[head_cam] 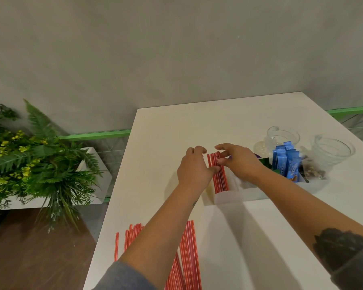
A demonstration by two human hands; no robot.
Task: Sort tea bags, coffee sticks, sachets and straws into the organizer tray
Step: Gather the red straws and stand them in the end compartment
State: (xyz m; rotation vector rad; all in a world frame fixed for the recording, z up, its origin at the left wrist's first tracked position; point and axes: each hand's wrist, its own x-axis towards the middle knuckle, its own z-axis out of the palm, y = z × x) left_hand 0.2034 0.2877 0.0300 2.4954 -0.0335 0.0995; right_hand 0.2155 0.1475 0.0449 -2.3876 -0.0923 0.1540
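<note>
Two hands work at one bundle of red straws [218, 172] standing in the left end slot of the white tray [239, 196]. Left hand [194, 169]: fingers curled against the bundle's left side, thumb tip on the straws. Right hand [238, 162]: thumb and fingers pinch the straw tops from the right. Judged step: straws are being squared and seated in their slot, part done.

A loose pile of straws [187, 258] lies on the table [176, 126] near the front edge, partly under the left forearm. Next move probably calls for letting go, reaching back, and gathering another aligned handful.

Blue coffee sticks [286, 164] stand in a slot further right. Beside them, green packets [266, 163]; contents unclear. Two glass cups [331, 150] sit just behind the tray, close enough to knock with the right arm. A potted fern [36, 155] stands off the table's left, well apart.
</note>
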